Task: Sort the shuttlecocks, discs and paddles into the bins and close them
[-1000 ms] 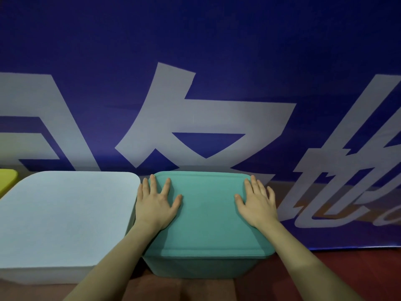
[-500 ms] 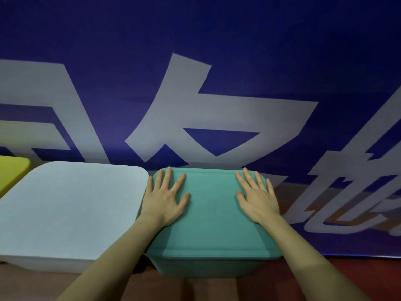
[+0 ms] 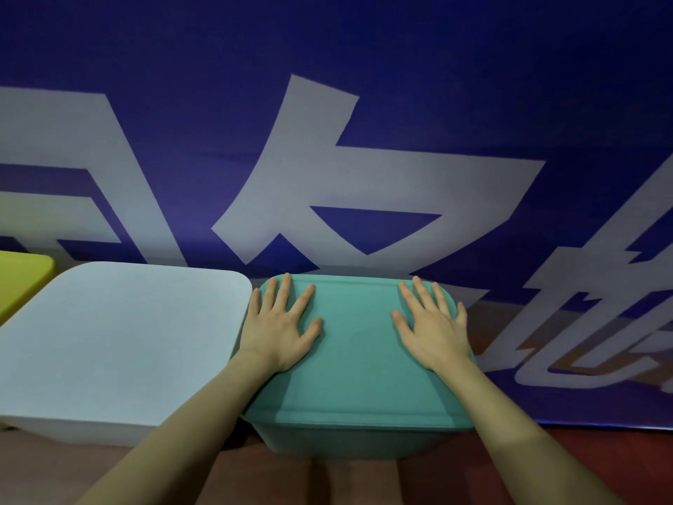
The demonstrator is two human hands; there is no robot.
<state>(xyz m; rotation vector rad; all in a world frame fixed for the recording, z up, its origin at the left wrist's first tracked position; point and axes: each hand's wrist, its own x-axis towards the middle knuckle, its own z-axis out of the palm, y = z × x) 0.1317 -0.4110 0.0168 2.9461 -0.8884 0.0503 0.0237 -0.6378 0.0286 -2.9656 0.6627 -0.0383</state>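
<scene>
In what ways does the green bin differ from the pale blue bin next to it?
The green bin has a teal-green lid; the pale blue bin has a whitish-blue one. The left hand and right hand lie flat on the green bin's lid, while nothing touches the pale blue bin. The green bin stands to the right, the pale blue bin to the left. Both are lidded, with rounded corners.
</scene>
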